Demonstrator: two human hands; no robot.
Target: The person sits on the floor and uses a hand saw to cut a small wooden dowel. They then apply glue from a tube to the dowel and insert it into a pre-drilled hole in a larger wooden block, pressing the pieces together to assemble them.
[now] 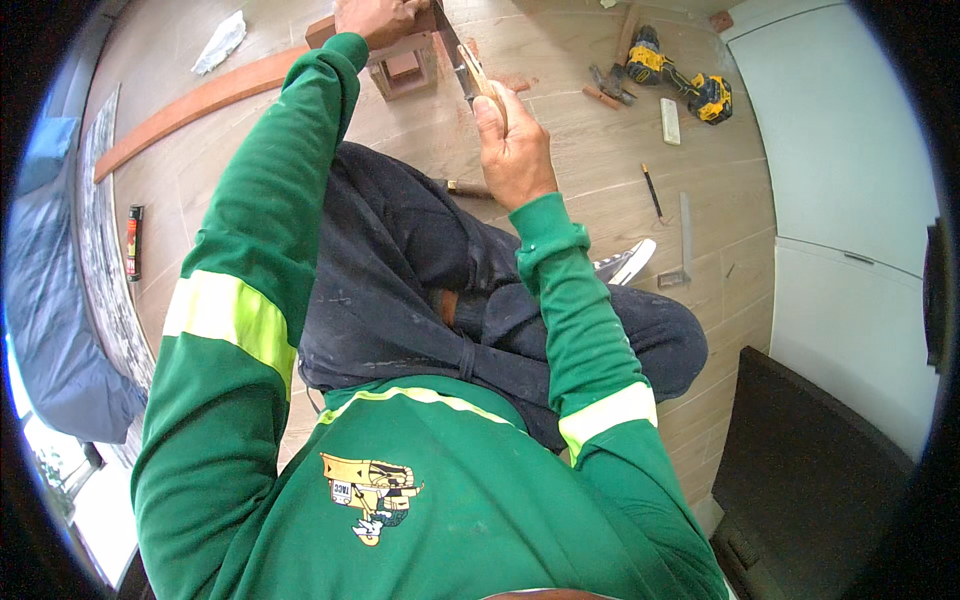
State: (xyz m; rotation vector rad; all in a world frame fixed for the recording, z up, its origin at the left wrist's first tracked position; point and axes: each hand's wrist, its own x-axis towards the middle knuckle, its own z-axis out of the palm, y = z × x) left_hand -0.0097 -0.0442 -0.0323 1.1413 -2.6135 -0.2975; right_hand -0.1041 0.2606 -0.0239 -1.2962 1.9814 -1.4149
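A handsaw (452, 48) with a wooden handle is gripped in my right hand (517, 150), fingers closed round the handle. Its blade points away from me and lies against the end part of a long reddish-brown wooden board (205, 97). At the top edge of the view my left hand (378, 20) bears down on that board, close to the blade; some of its fingers are cut off by the frame. Beneath the board stands a small hollow wooden block (408, 78). Reddish sawdust (512, 82) lies on the floor beside the saw.
Right of the saw lie a hammer (612, 86), a yellow-black cordless drill (652, 66), a white block (670, 121), a pencil (652, 192) and a try square (686, 240). White crumpled paper or cloth (220, 42) and a dark tube (134, 243) are at left. My folded legs fill the middle.
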